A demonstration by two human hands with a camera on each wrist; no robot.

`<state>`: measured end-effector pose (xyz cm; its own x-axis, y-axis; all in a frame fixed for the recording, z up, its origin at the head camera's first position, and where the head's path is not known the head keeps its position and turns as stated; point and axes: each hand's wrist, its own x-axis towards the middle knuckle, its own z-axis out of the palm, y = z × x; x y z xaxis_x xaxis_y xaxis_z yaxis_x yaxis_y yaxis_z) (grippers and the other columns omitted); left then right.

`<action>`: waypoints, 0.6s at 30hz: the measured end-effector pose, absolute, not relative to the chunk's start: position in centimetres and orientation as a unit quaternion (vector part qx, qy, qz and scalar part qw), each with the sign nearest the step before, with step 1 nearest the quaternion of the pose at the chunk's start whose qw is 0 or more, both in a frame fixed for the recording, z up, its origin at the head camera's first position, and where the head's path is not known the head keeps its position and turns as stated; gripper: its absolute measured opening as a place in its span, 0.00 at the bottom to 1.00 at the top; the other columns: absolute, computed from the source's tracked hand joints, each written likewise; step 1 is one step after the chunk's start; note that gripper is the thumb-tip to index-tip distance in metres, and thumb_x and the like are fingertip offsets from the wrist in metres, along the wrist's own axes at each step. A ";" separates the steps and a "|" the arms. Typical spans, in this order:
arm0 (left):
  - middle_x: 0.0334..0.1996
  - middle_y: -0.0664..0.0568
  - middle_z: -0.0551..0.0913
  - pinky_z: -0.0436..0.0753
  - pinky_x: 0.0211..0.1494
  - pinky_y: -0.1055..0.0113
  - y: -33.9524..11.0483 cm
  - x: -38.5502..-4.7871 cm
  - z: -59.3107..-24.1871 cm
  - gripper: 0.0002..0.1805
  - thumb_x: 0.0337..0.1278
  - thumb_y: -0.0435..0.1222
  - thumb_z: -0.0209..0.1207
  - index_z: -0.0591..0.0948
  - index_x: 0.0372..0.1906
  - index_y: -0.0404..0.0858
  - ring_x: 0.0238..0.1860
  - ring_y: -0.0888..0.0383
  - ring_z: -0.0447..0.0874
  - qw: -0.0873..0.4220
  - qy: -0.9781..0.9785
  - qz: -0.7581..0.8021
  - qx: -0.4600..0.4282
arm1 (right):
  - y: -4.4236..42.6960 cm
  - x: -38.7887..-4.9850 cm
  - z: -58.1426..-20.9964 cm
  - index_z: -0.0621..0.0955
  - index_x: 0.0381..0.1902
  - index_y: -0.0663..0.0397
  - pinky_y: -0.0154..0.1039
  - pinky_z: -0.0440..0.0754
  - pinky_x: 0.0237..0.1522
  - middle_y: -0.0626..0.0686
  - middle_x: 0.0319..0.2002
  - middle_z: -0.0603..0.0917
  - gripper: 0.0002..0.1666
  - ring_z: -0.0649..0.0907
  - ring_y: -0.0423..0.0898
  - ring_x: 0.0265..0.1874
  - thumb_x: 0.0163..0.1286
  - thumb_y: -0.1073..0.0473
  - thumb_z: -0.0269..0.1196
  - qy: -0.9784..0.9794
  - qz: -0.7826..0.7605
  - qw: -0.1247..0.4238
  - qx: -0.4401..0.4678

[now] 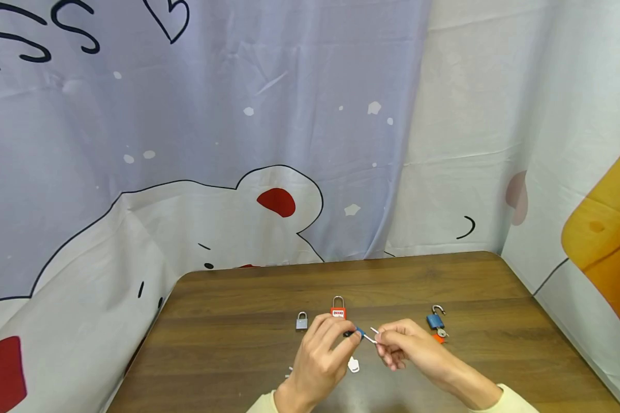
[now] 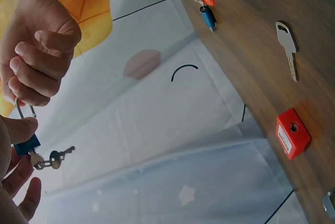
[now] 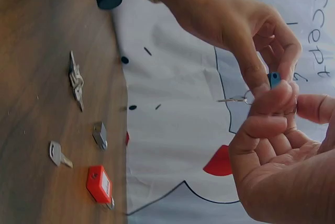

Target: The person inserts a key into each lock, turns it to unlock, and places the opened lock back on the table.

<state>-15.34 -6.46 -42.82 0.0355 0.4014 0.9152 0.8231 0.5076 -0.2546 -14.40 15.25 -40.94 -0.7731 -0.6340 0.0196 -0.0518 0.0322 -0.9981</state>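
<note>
"What hangs behind the table (image 1: 227,332)?"

"Printed cloth (image 1: 330,69), lilac at the left and centre, white toward the right, with soft folds and creases."

"Any pictures on it?"

"A big white cartoon figure (image 1: 201,215) outlined in black, with a rounded red patch (image 1: 277,203). Dark lettering (image 1: 15,37) and a heart outline (image 1: 169,20) sit at the upper left, and a yellow-orange shape (image 1: 607,241) at the far right."

"And the table itself?"

"Brown, wood-grained, its far corners rounded."

"How does the light fall?"

"It leaves a pale sheen on the near part of the tabletop."
</note>
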 end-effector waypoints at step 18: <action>0.34 0.56 0.84 0.84 0.43 0.70 -5.6 -14.7 -43.2 0.10 0.51 0.32 0.70 0.82 0.37 0.43 0.38 0.64 0.84 0.323 -0.728 -0.502 -0.337 | 16.6 -13.2 -40.2 0.73 0.62 0.37 0.31 0.79 0.45 0.38 0.57 0.77 0.31 0.79 0.34 0.49 0.62 0.56 0.68 0.861 -0.320 -0.229 -0.321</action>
